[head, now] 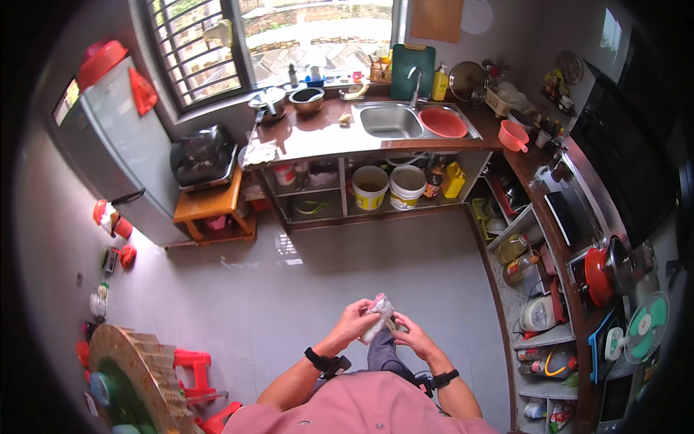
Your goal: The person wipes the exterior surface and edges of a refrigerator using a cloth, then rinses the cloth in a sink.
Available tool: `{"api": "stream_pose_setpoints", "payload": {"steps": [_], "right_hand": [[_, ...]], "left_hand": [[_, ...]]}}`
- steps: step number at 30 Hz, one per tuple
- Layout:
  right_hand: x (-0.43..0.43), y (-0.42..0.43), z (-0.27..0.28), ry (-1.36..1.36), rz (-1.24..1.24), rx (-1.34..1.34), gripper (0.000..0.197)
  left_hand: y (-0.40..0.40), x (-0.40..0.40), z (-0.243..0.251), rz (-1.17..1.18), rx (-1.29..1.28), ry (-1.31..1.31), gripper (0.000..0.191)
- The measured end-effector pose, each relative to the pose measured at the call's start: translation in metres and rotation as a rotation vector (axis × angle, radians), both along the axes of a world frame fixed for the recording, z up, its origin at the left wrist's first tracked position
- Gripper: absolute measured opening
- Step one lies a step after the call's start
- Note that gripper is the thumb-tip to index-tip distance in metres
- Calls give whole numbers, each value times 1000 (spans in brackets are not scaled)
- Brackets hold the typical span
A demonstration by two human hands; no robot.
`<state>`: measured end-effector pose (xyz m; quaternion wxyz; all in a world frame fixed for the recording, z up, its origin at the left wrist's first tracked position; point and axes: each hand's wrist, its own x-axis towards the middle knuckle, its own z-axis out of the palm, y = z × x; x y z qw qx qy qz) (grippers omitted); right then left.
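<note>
My left hand grips a small package in crinkled clear plastic, whose contents look pinkish at the top end. To its right, my right hand has its fingers curled near the package's edge; whether it holds anything there is unclear. Both hands are in front of my body at waist height, above the grey tiled floor. Black straps are around both wrists.
Ahead stands a counter with a steel sink and buckets below. A fridge and wooden stand are at left, shelving at right. A round table and red stool are lower left.
</note>
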<state>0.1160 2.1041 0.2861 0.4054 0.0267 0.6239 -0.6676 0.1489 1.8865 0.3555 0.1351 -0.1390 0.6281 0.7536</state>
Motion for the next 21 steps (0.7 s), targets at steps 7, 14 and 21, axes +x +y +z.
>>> {"api": "stream_pose_setpoints", "payload": {"steps": [7, 14, 21], "right_hand": [[-181, -33, -14, 165, 324, -123, 43], [-330, -76, 6, 175, 473, -105, 28], [-471, -84, -8, 244, 339, 229, 32]], "left_hand": [[-29, -155, -1, 138, -122, 215, 19], [-101, -274, 18, 374, -206, 129, 16], [-149, -416, 4, 321, -130, 84, 15]]}}
